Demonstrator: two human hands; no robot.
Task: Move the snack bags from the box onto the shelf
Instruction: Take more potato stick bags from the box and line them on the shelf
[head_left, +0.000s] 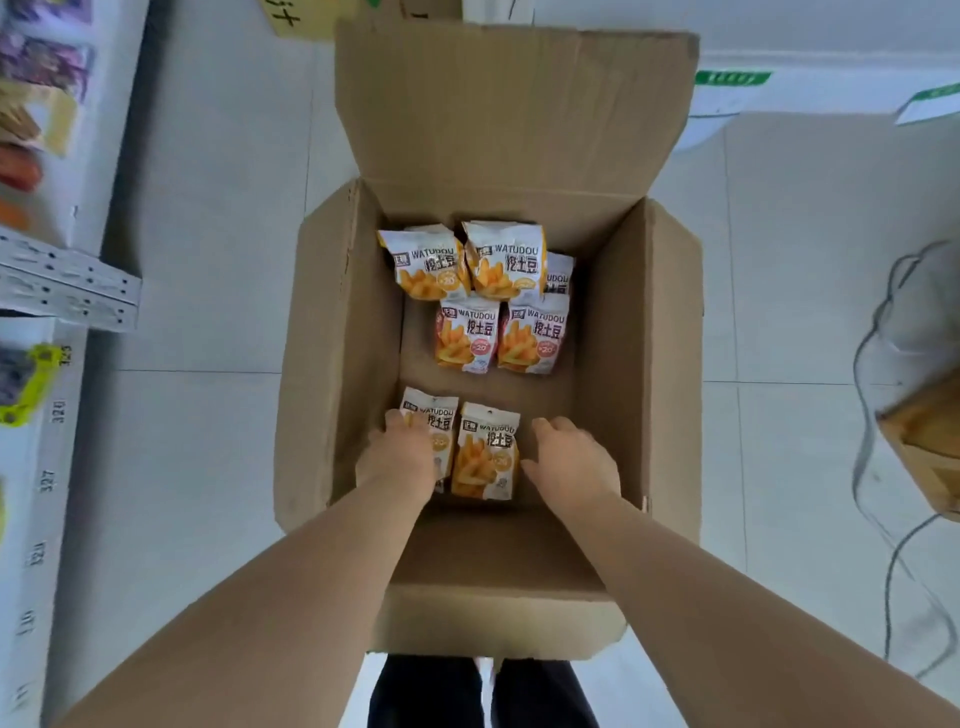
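Observation:
An open cardboard box (343, 332) stands on the floor below me with several orange-and-white snack bags lying flat inside. Two bags lie nearest me: the near-left bag (434, 410) and the near-right bag (485, 449). My left hand (402, 452) rests palm down on the near-left bag and covers most of it. My right hand (569, 462) is inside the box just right of the near-right bag, fingers apart, holding nothing. More bags (467, 332) lie in the middle and at the far end (501, 257) of the box.
A white shelf (57, 291) with price tags and packaged goods runs along the left edge. The box's far flap (514, 104) stands open. A wooden object (930, 441) and loose cables (883, 467) lie on the tiled floor at the right.

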